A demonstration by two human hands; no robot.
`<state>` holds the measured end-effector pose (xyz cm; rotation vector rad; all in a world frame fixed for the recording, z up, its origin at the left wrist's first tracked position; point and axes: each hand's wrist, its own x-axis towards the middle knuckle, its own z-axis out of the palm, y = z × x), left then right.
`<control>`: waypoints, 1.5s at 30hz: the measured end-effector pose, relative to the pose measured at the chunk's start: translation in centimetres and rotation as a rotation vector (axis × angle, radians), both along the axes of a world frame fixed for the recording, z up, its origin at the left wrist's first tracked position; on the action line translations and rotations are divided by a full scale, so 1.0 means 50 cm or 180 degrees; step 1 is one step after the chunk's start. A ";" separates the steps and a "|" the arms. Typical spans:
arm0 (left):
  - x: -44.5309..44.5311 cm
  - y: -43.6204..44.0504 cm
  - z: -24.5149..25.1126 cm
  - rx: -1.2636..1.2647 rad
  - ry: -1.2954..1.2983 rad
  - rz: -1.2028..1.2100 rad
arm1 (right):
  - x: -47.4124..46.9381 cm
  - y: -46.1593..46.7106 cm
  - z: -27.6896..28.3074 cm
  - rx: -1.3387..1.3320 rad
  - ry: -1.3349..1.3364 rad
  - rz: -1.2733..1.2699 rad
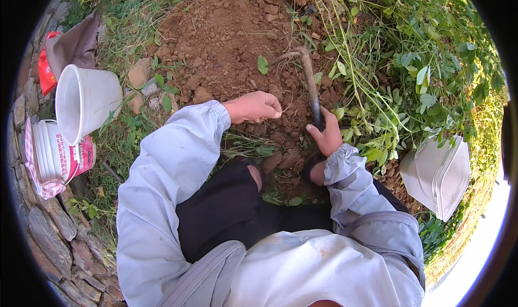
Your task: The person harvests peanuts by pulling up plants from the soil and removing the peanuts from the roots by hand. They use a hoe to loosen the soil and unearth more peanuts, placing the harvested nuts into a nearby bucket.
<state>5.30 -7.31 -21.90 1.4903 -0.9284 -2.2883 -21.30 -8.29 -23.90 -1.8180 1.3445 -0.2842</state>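
Observation:
Over the loose brown soil (226,43), my left hand (254,107) is curled with its fingertips pinched together. A thin pale root-like strand (289,103) runs up from those fingertips. My right hand (330,133) holds the dark lower end of a short-handled hoe (311,78). Its curved head lies on the dirt ahead, with a narrow tip pointing left. A single green leaf (263,64) rests on the soil just left of that tip. Cut grass and leaves (253,145) lie under my left hand, between my feet.
Leafy plants (384,72) with long stems fill the right side. At the right stands a pale square bucket (425,171). On the left, a white bucket (89,96) lies tilted beside a printed pail (60,153), a grey-and-red bag (73,43), and a stone wall (52,230).

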 end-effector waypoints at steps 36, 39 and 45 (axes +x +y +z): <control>-0.034 0.068 0.161 -0.0877 0.1018 0.0943 | 0.151 0.014 0.177 0.2386 -0.3658 -0.0499; -0.027 0.069 0.156 -0.0782 0.1201 0.0350 | 0.142 0.010 0.151 0.2907 -0.3860 -0.0627; 0.006 0.085 0.099 -0.1019 -0.0153 -0.1253 | 0.048 -0.070 -0.010 -0.0127 -0.0857 -0.0691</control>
